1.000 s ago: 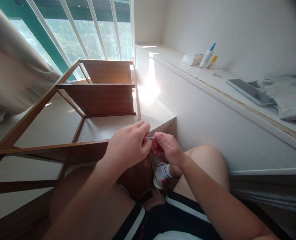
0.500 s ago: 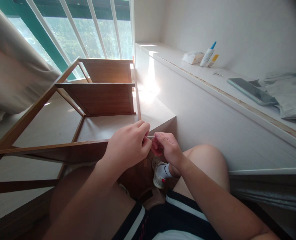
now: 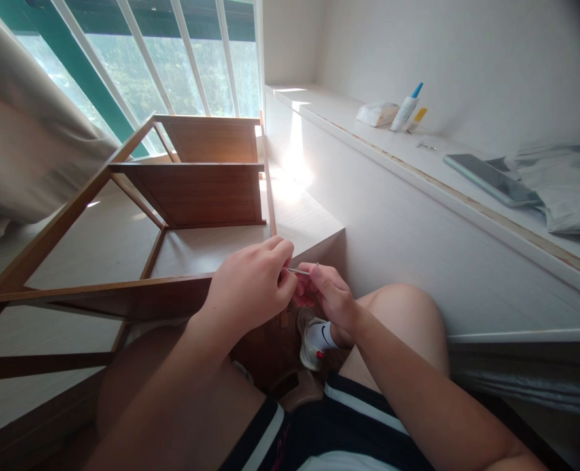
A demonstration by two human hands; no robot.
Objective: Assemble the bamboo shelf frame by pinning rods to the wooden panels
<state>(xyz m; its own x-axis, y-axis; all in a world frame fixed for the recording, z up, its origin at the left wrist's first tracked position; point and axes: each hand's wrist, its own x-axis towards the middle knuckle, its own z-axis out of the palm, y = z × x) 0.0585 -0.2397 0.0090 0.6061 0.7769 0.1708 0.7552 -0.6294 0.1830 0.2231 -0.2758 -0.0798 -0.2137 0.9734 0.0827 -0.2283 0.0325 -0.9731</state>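
Observation:
A brown wooden shelf frame (image 3: 191, 196) lies on its side in front of me on the pale floor. My left hand (image 3: 250, 288) is closed, pressed against the frame's near corner, its fingertips pinching one end of a thin metal tool (image 3: 297, 271). My right hand (image 3: 326, 294) is closed on the tool's other end, thumb on top. The two hands almost touch. What the tool's tip meets is hidden behind my left fingers. My bare knees and a white sneaker (image 3: 314, 340) show below the hands.
A long white ledge (image 3: 417, 216) runs along the right, carrying a tablet (image 3: 490, 178), folded grey cloth (image 3: 564, 190), a blue-capped tube (image 3: 406, 108) and a tissue pack (image 3: 378, 113). A barred window (image 3: 172, 59) and a beige curtain (image 3: 19, 150) stand at left.
My right hand has shifted slightly right and down, and more of the thin metal tool shows between the two hands. The left hand and frame have stayed still.

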